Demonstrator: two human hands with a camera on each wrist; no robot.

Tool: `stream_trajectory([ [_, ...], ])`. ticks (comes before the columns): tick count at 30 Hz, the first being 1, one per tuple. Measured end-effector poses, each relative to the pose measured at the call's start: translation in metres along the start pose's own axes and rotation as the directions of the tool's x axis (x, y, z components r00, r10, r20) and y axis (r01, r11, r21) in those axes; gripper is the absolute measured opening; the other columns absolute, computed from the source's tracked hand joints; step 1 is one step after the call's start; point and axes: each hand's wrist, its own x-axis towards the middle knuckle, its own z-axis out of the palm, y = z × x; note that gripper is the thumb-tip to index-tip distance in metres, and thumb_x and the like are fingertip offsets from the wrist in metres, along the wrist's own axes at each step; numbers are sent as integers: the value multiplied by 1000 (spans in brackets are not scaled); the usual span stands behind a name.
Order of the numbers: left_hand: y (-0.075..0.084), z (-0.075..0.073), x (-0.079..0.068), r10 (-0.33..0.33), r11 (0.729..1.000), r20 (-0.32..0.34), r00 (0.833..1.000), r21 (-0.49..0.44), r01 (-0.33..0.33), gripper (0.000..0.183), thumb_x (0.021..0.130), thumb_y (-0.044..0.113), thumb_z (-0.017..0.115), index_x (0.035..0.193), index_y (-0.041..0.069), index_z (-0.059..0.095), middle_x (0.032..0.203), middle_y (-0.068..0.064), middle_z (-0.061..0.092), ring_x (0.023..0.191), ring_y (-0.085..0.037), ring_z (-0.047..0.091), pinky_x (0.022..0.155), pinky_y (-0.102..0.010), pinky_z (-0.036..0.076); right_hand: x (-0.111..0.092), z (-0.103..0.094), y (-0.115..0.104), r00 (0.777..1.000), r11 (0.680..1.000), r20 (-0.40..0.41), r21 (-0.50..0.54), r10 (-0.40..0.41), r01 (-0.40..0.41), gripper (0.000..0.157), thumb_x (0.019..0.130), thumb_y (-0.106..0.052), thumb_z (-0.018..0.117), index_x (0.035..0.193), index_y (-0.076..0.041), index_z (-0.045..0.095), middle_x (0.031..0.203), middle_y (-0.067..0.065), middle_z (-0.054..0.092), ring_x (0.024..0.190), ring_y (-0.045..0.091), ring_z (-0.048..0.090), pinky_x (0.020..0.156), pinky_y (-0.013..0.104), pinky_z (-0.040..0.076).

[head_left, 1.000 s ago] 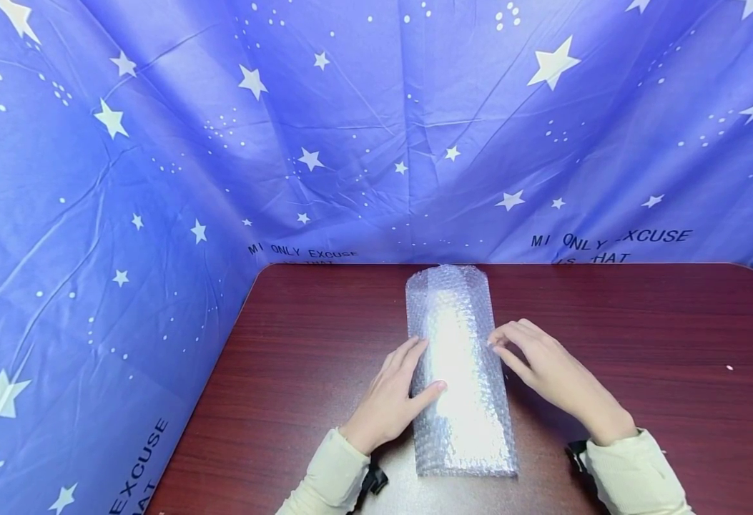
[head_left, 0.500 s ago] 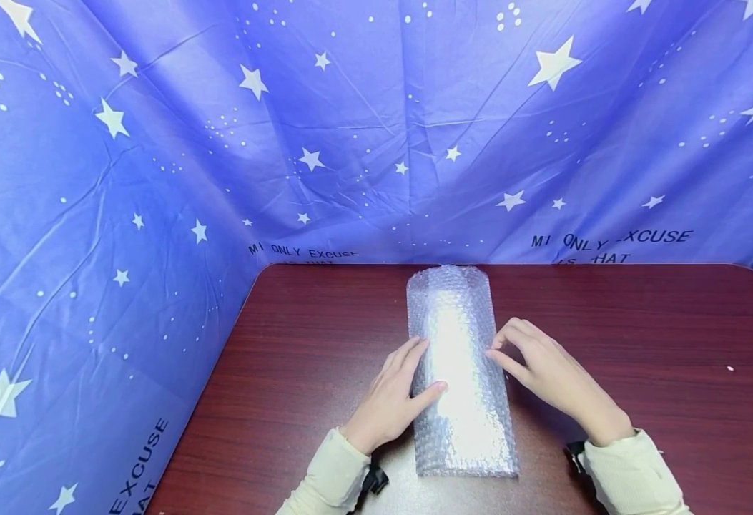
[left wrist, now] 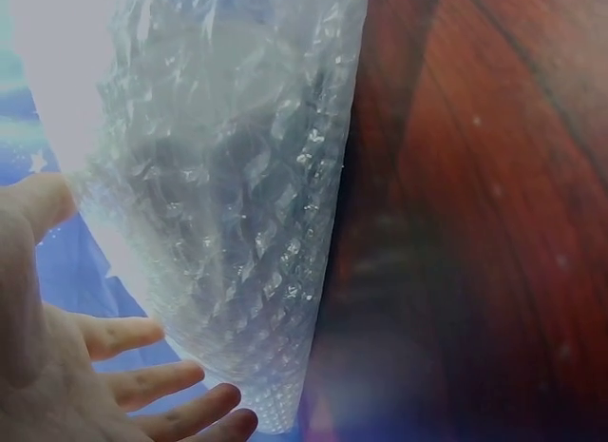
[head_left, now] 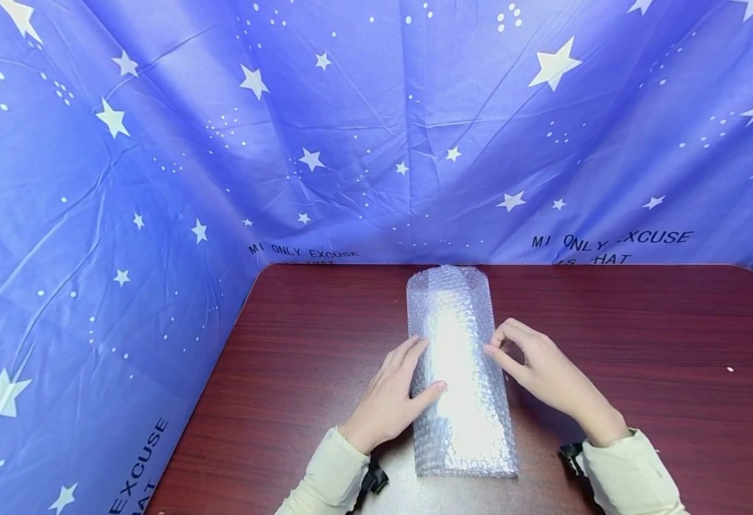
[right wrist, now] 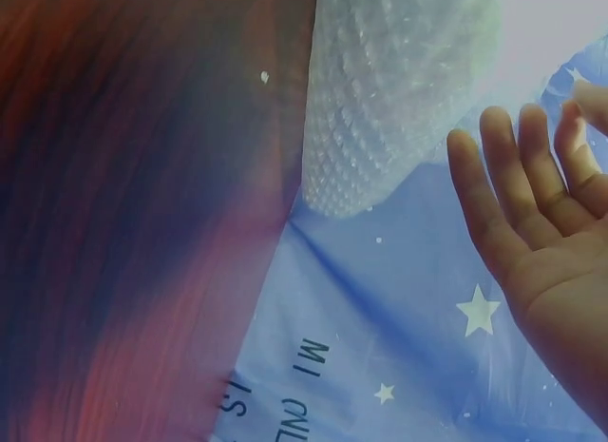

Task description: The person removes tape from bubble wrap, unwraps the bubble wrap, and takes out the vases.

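A long, clear piece of bubble wrap (head_left: 463, 429) lies lengthwise on the table, with strong glare down its middle. The left wrist view shows a rounded pale outline within the bubble wrap (left wrist: 237, 242). My left hand (head_left: 385, 404) rests against its left side, fingers extended and thumb on top. In the left wrist view, the left hand's fingers (left wrist: 157, 377) are spread along the edge. At the opposite edge, my right hand (head_left: 546, 368) pinches the bubble wrap between thumb and index finger. Its other fingers (right wrist: 513, 171) are raised and loosely straight in the right wrist view.
The dark red wooden table (head_left: 659, 322) extends to both sides. A tiny white scrap (head_left: 730, 369) lies at the right. Blue curtain cloth (head_left: 363, 129) with white stars and printed words hangs behind the table and along its left side.
My right thumb and index finger shift slightly at the bubble wrap's right edge, parting a little and closing together again. The left hand and the bubble wrap stay in place.
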Motion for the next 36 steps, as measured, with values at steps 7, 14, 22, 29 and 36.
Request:
stream_trajectory([
  [7, 3, -1, -1, 9, 1000, -20, 1000, 15, -8, 76, 98, 64, 42, 157, 20, 27, 162, -5, 28, 148, -25, 29, 113, -55, 36, 1, 4, -1, 999, 991, 30, 125, 40, -44, 14, 95, -7, 65, 93, -19, 58, 90, -7, 64, 82, 3, 62, 71, 21, 53],
  [14, 5, -2, -1, 10, 1000, -29, 1000, 19, -10, 76, 97, 64, 43, 157, 19, 29, 162, -5, 29, 147, -27, 31, 112, -56, 37, 1, 6, -3, 995, 977, 58, 192, 79, -89, 18, 93, -8, 68, 97, -18, 54, 96, -8, 66, 82, 6, 66, 66, 25, 56],
  [22, 9, -6, -2, 31, 999, -40, 999, 11, -30, 73, 98, 62, 45, 156, 19, 31, 161, -6, 31, 145, -27, 34, 110, -56, 39, 3, 7, -7, 997, 969, 44, 234, 70, -78, 23, 90, -5, 71, 102, -12, 52, 95, -7, 65, 80, 6, 67, 64, 26, 56],
  [29, 12, -8, -2, 55, 998, -54, 997, 17, -54, 70, 99, 59, 46, 155, 20, 32, 160, -6, 32, 145, -26, 34, 110, -54, 40, 6, 8, -12, 1000, 962, 27, 273, 16, -23, 30, 88, 2, 71, 111, -2, 52, 96, 0, 64, 83, 8, 66, 75, 21, 56],
  [36, 15, -11, -3, 43, 999, -42, 998, 3, -43, 68, 100, 58, 45, 155, 20, 32, 160, -5, 31, 146, -25, 33, 110, -55, 40, 10, 8, -16, 1000, 964, 22, 266, -6, 0, 44, 88, 4, 71, 126, -4, 52, 97, -1, 65, 84, 9, 65, 71, 22, 56],
])
